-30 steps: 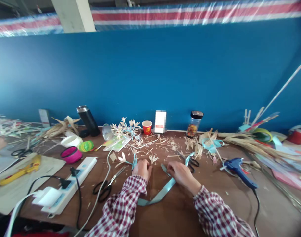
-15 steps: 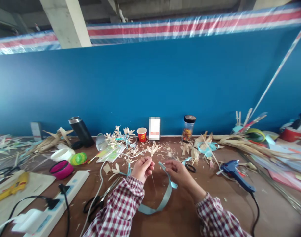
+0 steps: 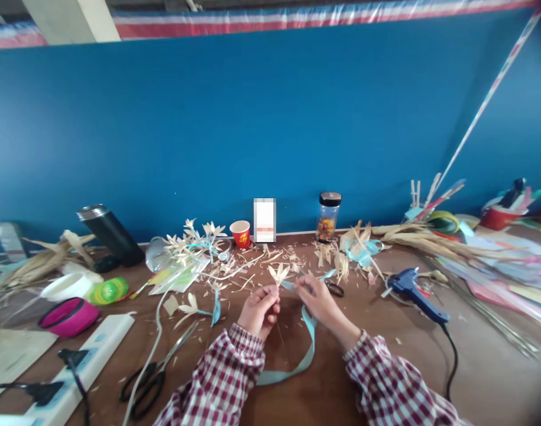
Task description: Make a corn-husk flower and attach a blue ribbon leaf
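My left hand pinches the base of a pale dried-husk flower, its petals spread upward and a thin wire stem hanging below. Close on its right, my right hand grips a light-blue ribbon near one end. That end reaches to the flower's base, though I cannot tell whether it touches. The rest of the ribbon loops down over the brown table between my forearms. Left of my left hand lies another husk flower with blue ribbon on its stem. Black-handled scissors rest beside my left sleeve.
A blue glue gun lies right, near bundled husks. Behind my hands stand a red paper cup and a lidded jar. Finished-looking flowers cluster back left. A power strip and white cord cross the left side.
My right hand has moved left, bringing the ribbon's end to the flower's base. My left hand still holds the flower. The camera view has tilted down and turned slightly right.
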A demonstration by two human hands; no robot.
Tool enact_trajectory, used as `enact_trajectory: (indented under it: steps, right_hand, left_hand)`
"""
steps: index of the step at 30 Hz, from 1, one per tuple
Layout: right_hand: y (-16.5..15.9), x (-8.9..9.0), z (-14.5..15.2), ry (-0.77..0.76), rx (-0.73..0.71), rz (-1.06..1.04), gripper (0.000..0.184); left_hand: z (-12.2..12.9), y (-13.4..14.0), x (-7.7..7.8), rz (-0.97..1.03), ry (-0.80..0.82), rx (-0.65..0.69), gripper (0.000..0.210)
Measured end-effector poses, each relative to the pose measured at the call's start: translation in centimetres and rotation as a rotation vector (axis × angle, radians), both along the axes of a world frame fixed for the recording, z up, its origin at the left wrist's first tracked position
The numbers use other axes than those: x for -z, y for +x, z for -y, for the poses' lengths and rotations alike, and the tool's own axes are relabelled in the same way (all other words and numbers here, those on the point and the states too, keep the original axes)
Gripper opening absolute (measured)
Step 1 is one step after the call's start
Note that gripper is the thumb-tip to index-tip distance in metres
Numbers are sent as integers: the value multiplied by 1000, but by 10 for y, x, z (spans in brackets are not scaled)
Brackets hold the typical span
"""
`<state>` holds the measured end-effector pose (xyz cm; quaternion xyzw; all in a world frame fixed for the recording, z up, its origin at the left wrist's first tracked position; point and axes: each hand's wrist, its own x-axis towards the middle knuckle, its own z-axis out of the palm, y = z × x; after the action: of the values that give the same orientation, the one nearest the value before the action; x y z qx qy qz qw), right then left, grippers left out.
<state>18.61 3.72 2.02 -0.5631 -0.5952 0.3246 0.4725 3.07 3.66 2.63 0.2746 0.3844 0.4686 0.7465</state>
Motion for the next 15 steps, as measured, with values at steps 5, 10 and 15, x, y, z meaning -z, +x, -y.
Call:
enact_trajectory:
  steps: [5, 10, 15]
  right_hand:
    - [1, -6, 3, -14, 12, -18, 20]
    - [0, -9, 6, -57, 21, -55, 24]
    - [-4, -5, 5, -49, 35, -51, 22]
  left_hand:
    - [1, -2, 2, 86, -35, 9, 29]
    - [1, -4, 6, 96, -63, 1, 28]
    - [3, -1, 6, 70, -85, 39, 25]
